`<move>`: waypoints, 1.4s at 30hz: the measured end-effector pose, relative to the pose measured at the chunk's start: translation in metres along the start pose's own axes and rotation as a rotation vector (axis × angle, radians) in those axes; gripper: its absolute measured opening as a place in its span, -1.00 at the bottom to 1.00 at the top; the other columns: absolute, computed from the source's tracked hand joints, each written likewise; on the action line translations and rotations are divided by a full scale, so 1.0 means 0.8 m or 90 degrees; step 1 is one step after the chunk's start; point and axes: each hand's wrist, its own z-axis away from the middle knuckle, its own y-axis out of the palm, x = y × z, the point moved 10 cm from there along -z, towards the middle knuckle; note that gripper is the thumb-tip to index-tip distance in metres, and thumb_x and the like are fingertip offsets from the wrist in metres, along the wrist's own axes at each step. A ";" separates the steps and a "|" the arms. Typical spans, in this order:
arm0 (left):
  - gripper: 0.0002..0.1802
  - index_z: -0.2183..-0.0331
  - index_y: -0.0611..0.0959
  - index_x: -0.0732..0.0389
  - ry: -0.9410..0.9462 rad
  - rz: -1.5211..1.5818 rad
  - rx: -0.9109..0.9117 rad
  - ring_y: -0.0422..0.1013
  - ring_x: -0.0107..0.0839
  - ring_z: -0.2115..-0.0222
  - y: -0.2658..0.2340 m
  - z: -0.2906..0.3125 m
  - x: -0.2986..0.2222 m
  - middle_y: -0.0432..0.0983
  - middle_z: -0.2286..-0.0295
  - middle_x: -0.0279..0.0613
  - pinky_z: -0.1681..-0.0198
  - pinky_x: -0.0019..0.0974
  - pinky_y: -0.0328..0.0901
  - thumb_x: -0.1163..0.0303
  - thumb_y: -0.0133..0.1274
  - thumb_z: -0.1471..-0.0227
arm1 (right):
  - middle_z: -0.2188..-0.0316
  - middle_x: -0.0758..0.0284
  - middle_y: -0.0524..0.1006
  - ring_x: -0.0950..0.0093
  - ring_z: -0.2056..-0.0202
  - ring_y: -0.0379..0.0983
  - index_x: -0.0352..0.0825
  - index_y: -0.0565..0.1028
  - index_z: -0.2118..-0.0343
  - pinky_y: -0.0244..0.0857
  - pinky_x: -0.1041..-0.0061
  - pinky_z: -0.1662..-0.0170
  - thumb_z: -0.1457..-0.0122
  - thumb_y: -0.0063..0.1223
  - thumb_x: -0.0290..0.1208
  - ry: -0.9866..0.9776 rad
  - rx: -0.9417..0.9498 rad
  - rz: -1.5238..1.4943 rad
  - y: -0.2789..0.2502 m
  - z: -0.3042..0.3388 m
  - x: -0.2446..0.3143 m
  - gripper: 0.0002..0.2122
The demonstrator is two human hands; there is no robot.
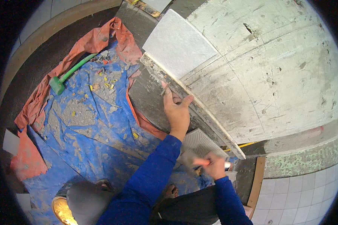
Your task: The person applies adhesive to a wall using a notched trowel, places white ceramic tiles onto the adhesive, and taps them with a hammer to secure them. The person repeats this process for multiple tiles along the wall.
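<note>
My left hand point(176, 112) is beside a long, worn batten point(199, 105) that lies along the foot of the pale wall. Its fingers are closed around a small, thin, greyish-brown piece point(165, 89), and the thumb is against the batten. Lower and to the right, my right hand point(215, 167) grips an orange-and-white handle point(202, 161). The tool's working end is smeared by motion, so its kind cannot be made out. Behind that blur lies a grey slab with a ribbed surface point(204, 141).
A large white tile point(178, 43) leans at the wall above the batten. On the left, blue sheeting point(112, 142) with an orange-red border carries rubble and yellow bits. A green mallet point(57, 85) lies there. At lower left stands a bucket point(60, 210), near a grey rounded object point(88, 200).
</note>
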 end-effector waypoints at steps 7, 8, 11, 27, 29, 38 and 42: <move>0.26 -0.45 0.09 0.27 -0.003 -0.034 -0.021 0.31 -0.43 0.35 0.000 0.001 0.005 0.32 0.26 -0.28 0.21 -0.36 0.36 0.57 0.47 0.17 | 0.30 0.19 0.69 0.07 0.30 0.66 -0.10 0.66 0.26 0.53 0.04 0.28 -0.18 0.18 -0.07 -0.183 0.391 0.060 0.260 0.113 0.019 -0.76; 0.26 -0.46 0.07 0.24 0.018 -0.042 -0.025 0.30 -0.46 0.36 0.000 0.001 0.001 0.31 0.28 -0.30 0.23 -0.39 0.34 0.57 0.45 0.14 | 0.29 0.17 0.69 0.06 0.29 0.66 -0.12 0.67 0.25 0.53 0.03 0.27 -0.18 0.17 -0.08 -0.168 0.422 0.067 0.286 0.126 0.014 -0.76; 0.26 -0.47 0.04 0.20 0.026 -0.055 -0.021 0.31 -0.46 0.35 0.001 0.000 -0.004 0.31 0.29 -0.31 0.24 -0.40 0.34 0.58 0.43 0.12 | 0.26 0.11 0.68 0.04 0.27 0.66 -0.17 0.67 0.21 0.52 0.00 0.24 -0.20 0.14 -0.13 -0.138 0.512 0.060 0.342 0.154 0.016 -0.74; 0.18 -0.44 0.12 0.31 0.190 -0.166 -0.052 0.37 -0.32 0.26 0.008 -0.008 0.016 0.41 0.19 -0.12 0.16 -0.28 0.38 0.60 0.41 0.12 | 0.44 0.15 0.51 0.08 0.36 0.52 -0.31 0.53 0.31 0.42 0.15 0.30 -0.17 0.25 -0.41 -0.452 -0.281 -0.009 -0.174 -0.164 0.417 -0.87; 0.15 -0.43 0.13 0.32 0.211 -0.309 -0.025 0.37 -0.31 0.28 0.023 -0.017 0.014 0.40 0.22 -0.14 0.16 -0.27 0.37 0.61 0.39 0.09 | 0.43 0.17 0.49 0.10 0.32 0.52 -0.31 0.50 0.35 0.42 0.15 0.28 -0.17 0.23 -0.41 -0.539 -0.351 0.061 -0.170 -0.201 0.463 -0.87; 0.15 -0.44 0.09 0.33 0.038 -0.025 -0.020 0.37 -0.29 0.30 0.002 -0.004 0.004 0.37 0.27 -0.13 0.17 -0.26 0.36 0.64 0.36 0.08 | 0.39 0.18 0.48 0.12 0.25 0.49 -0.31 0.46 0.36 0.41 0.14 0.24 -0.09 0.15 -0.50 -0.490 -0.437 0.180 -0.155 -0.281 0.447 -0.90; 0.16 -0.44 0.08 0.32 0.124 -0.130 -0.052 0.37 -0.29 0.30 0.001 -0.008 -0.015 0.38 0.26 -0.13 0.17 -0.26 0.37 0.63 0.37 0.08 | 0.38 0.21 0.41 0.20 0.27 0.43 -0.30 0.43 0.40 0.40 0.24 0.22 -0.02 0.07 -0.47 -0.557 -0.480 0.184 -0.149 -0.261 0.453 -0.91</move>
